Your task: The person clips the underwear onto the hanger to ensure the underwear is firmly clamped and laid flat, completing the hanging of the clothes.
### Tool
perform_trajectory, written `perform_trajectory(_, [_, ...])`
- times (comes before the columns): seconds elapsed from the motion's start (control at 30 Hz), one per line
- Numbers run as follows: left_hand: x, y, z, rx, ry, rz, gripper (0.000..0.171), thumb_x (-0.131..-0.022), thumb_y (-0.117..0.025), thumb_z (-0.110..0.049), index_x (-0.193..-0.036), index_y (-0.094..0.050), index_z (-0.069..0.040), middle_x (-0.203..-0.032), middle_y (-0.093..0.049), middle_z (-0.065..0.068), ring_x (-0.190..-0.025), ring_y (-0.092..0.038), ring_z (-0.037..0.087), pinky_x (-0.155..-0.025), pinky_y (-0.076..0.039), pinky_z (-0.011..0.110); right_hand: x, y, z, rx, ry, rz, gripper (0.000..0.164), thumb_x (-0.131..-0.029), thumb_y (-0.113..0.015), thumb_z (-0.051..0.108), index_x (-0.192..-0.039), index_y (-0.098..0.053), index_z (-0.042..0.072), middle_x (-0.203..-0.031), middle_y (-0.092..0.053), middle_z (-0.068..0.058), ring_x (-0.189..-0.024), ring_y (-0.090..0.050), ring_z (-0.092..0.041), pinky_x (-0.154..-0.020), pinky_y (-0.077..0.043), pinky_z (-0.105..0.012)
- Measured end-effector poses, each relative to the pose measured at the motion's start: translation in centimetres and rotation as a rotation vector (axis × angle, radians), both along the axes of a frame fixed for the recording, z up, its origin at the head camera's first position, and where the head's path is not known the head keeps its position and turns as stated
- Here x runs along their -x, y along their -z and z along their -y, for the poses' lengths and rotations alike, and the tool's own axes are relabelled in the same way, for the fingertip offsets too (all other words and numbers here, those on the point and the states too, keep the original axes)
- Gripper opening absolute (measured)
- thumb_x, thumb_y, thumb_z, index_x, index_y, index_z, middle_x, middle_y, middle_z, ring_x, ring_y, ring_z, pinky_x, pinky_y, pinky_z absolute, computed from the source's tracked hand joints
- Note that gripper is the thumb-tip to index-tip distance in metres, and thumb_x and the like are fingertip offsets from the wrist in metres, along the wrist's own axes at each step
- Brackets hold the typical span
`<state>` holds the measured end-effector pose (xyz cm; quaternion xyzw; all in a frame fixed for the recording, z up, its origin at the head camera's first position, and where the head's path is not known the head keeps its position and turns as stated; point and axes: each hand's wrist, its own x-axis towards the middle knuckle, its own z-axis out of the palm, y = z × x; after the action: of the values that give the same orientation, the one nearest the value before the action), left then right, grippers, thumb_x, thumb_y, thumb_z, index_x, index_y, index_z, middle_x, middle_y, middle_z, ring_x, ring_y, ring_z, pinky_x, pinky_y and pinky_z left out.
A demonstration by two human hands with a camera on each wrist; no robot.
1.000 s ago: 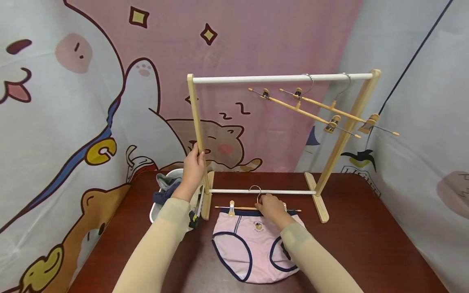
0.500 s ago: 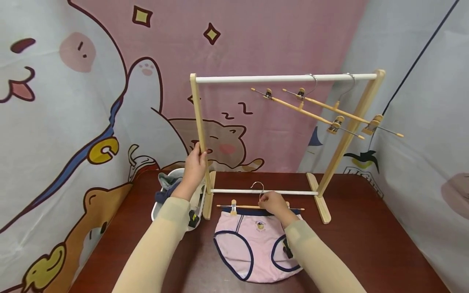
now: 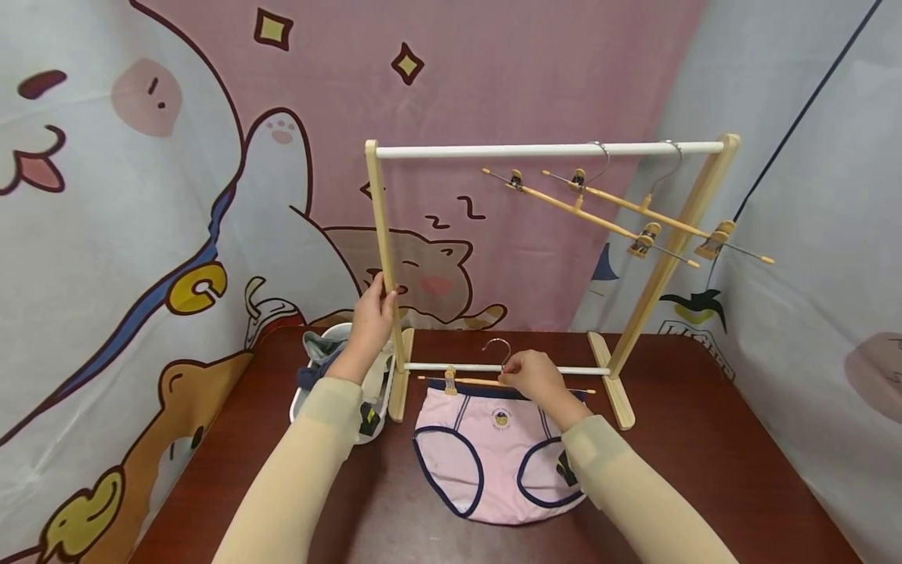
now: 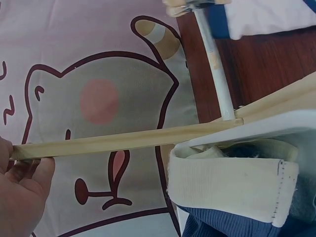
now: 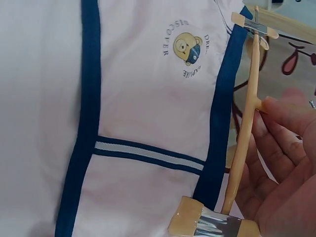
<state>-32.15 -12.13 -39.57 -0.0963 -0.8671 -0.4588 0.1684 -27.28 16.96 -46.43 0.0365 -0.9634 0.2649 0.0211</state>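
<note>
My right hand [image 3: 537,378] pinches a clip hanger [image 3: 481,382] at the base of its metal hook. Pink underpants [image 3: 502,466] with navy trim and a small bear print hang from it by the waistband. In the right wrist view, clips [image 5: 212,220] hold the waistband at both ends, and thumb and fingers [image 5: 284,116] grip the hanger's stem. My left hand [image 3: 369,319] holds the left wooden post [image 3: 381,219] of a small garment rack, fingers wrapped around it. The left wrist view also shows this hand [image 4: 24,192] on the post.
Two bare clip hangers [image 3: 599,217] hang from the white top rail [image 3: 479,152], toward the right. A white basket [image 3: 296,406] with folded clothes [image 3: 324,356] stands left of the rack. The lower rail [image 3: 437,366] runs behind the underpants. Printed fabric [image 3: 535,78] encloses the brown table [image 3: 676,470].
My right hand has lifted the hanger and underpants slightly, up and toward the rack. The left hand stays on the post.
</note>
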Motion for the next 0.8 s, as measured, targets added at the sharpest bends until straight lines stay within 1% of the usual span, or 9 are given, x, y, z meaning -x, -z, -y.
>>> perform_trajectory(0.17, [0.0,0.0,0.1,-0.017,0.014,-0.009,0.038,-0.101,-0.042,-0.018,-0.137,-0.042,-0.006,-0.126,-0.059,0.018,-0.112,-0.059,0.031,-0.088,-0.051,0.043,-0.1,-1.4,0.2,0.016,-0.027,-0.058,0.012,-0.079,-0.076,0.027,-0.077,-0.073,0.015,-0.075,-0.067,0.002,-0.069,-0.057,-0.016,-0.066,-0.048,-0.034])
perform_trajectory(0.3, [0.1,0.0,0.1,-0.024,0.019,-0.007,0.036,-0.101,-0.042,-0.019,-0.135,-0.043,-0.007,-0.126,-0.058,0.018,-0.113,-0.058,0.030,-0.089,-0.051,0.043,-0.3,-2.8,0.3,0.005,-0.032,-0.103,0.013,-0.080,-0.076,0.028,-0.079,-0.074,0.016,-0.076,-0.068,0.002,-0.071,-0.058,-0.016,-0.069,-0.049,-0.035])
perform_trajectory(0.37, [0.1,0.0,0.2,-0.017,0.012,-0.002,0.036,-0.101,-0.041,-0.020,-0.135,-0.043,-0.009,-0.126,-0.059,0.017,-0.114,-0.058,0.030,-0.090,-0.051,0.043,-0.3,-3.6,0.4,-0.007,-0.041,-0.125,0.013,-0.079,-0.076,0.029,-0.079,-0.074,0.017,-0.077,-0.069,0.003,-0.072,-0.059,-0.016,-0.068,-0.048,-0.035])
perform_trajectory(0.47, [0.1,-0.1,0.4,-0.010,0.006,0.001,0.037,-0.101,-0.041,-0.021,-0.137,-0.042,-0.008,-0.126,-0.058,0.016,-0.114,-0.058,0.030,-0.089,-0.051,0.043,-0.4,-4.7,0.6,-0.028,-0.055,-0.149,0.013,-0.080,-0.075,0.031,-0.079,-0.073,0.017,-0.077,-0.069,0.003,-0.071,-0.059,-0.016,-0.065,-0.047,-0.033])
perform_trajectory(0.6, [0.1,-0.1,0.4,-0.010,0.016,0.008,0.039,-0.101,-0.041,-0.020,-0.138,-0.041,-0.008,-0.127,-0.058,0.016,-0.115,-0.058,0.031,-0.089,-0.051,0.043,-0.6,-6.3,0.8,-0.043,-0.062,-0.181,0.014,-0.080,-0.075,0.030,-0.080,-0.073,0.016,-0.076,-0.069,0.001,-0.069,-0.059,-0.016,-0.061,-0.047,-0.032])
perform_trajectory(0.8, [0.2,0.0,0.1,-0.016,0.016,0.027,0.035,-0.101,-0.041,-0.019,-0.135,-0.043,-0.011,-0.126,-0.058,0.015,-0.115,-0.057,0.030,-0.089,-0.051,0.043,-0.8,-8.5,0.7,-0.053,-0.076,-0.236,0.015,-0.081,-0.074,0.028,-0.082,-0.073,0.013,-0.074,-0.069,0.000,-0.066,-0.060,-0.016,-0.061,-0.048,-0.033])
